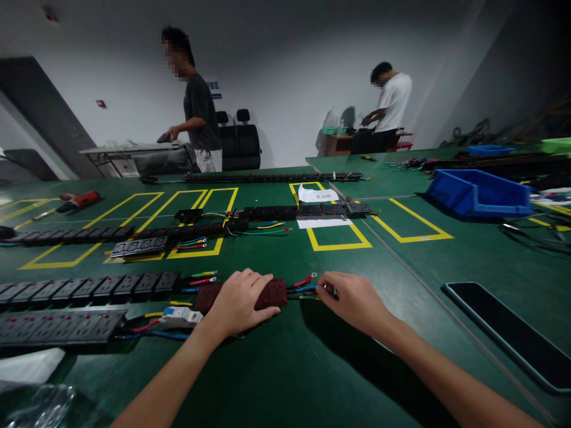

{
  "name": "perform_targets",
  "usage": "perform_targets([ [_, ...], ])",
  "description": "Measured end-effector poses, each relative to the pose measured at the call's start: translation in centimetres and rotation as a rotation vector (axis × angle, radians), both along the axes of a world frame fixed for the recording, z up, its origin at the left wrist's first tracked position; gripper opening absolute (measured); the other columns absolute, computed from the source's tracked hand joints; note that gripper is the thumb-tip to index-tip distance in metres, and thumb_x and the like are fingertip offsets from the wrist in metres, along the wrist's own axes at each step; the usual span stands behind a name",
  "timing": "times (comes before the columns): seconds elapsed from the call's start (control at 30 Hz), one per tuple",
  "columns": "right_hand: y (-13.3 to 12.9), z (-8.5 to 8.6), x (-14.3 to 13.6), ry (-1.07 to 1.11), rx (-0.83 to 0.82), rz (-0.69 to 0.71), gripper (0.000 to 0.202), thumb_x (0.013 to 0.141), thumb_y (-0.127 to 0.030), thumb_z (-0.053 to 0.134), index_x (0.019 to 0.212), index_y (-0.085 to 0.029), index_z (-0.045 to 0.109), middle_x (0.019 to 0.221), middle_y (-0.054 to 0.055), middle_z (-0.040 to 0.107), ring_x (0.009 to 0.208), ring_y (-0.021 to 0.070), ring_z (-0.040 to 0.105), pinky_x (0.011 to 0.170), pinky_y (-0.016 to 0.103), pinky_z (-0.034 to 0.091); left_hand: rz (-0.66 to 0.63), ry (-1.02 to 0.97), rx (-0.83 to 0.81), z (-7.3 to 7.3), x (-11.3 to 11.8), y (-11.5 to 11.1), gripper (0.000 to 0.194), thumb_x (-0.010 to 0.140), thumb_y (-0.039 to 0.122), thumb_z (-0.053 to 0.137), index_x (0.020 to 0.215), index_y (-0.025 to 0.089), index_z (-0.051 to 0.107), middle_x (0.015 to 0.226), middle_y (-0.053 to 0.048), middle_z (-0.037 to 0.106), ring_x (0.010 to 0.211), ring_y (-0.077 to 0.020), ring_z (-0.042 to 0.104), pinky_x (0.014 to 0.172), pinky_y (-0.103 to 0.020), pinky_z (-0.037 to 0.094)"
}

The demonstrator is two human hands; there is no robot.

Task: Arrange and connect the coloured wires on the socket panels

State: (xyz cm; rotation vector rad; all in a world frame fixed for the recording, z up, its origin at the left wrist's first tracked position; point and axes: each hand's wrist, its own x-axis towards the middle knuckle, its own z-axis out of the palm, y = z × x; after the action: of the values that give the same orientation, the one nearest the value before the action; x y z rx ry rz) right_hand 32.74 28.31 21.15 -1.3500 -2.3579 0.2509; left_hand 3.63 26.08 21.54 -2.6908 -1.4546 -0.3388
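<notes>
My left hand [238,302] lies over a dark red socket block [278,292], thumb along its near edge and fingers over its top. Short wires with ring terminals stick out of the block's right end; the red wire [306,280] points up and away. At the wire ends my right hand [350,297] is closed in a pinch on a blue wire [309,288], its tip hidden by my fingers. Left of the block, a small white and blue circuit breaker [182,317] sits among wires beside two black socket strips, one nearer [62,329] and one farther [89,288].
A phone [508,333] lies at the right, with a blue bin [479,195] behind it. More socket strips [276,212] cross the table, near a red power drill [80,201]. Clear plastic [35,407] is at the near left. Two people [200,107] stand beyond the table.
</notes>
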Motion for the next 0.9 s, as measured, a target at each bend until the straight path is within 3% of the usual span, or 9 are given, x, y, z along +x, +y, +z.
perform_targets([
  [0.2,-0.01,0.02,0.00,-0.003,0.004,-0.006,0.013,0.094,-0.025,0.058,0.086,-0.024,0.069,0.076,0.000,0.072,0.067,0.0170,0.066,0.059,0.027,0.033,0.006,0.013,-0.008,0.13,0.02,0.01,0.065,0.092,0.061,0.065,0.137,0.015,0.058,0.122,-0.013,0.069,0.106,-0.0303,0.062,0.089,-0.043,0.048],
  [0.43,-0.21,-0.06,-0.16,0.000,0.031,0.026,0.027,0.101,-0.038,0.055,0.080,-0.023,0.065,0.071,0.000,0.069,0.060,0.0158,0.060,0.056,0.028,0.027,0.018,0.016,-0.020,0.20,0.15,-0.17,0.066,0.091,0.062,0.066,0.137,0.015,0.058,0.121,-0.013,0.069,0.106,-0.0308,0.061,0.089,-0.044,0.048],
  [0.9,-0.07,-0.58,-0.02,-0.026,0.028,0.069,0.030,0.103,-0.039,0.053,0.079,-0.024,0.066,0.068,0.000,0.068,0.059,0.0160,0.059,0.055,0.030,0.027,0.007,-0.010,-0.011,0.16,0.09,-0.28,0.065,0.092,0.064,0.063,0.136,0.017,0.058,0.118,-0.013,0.069,0.105,-0.0296,0.062,0.088,-0.043,0.048],
])
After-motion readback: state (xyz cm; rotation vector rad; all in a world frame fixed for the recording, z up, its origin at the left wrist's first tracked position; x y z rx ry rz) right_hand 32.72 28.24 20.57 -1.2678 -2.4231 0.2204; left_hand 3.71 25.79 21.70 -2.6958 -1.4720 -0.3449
